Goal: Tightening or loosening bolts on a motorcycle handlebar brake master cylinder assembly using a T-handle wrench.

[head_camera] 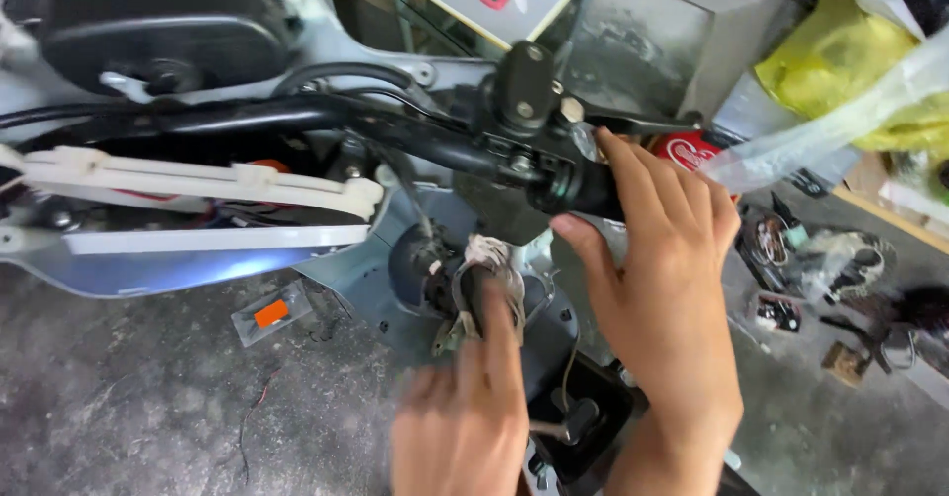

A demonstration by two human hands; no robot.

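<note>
Right hand [667,289] wraps the handlebar grip [578,192]; below that grip, left hand [465,412] pinches a rag-wrapped part [486,284], panels already stripped, wiring exposed.

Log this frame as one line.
left hand: on rag-wrapped tool, blurred | right hand: gripping handlebar grip | scooter: panels off | floor: concrete

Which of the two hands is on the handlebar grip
The right hand, wrapped over the black handlebar grip. The left hand sits lower, holding a dirty rag.
</note>
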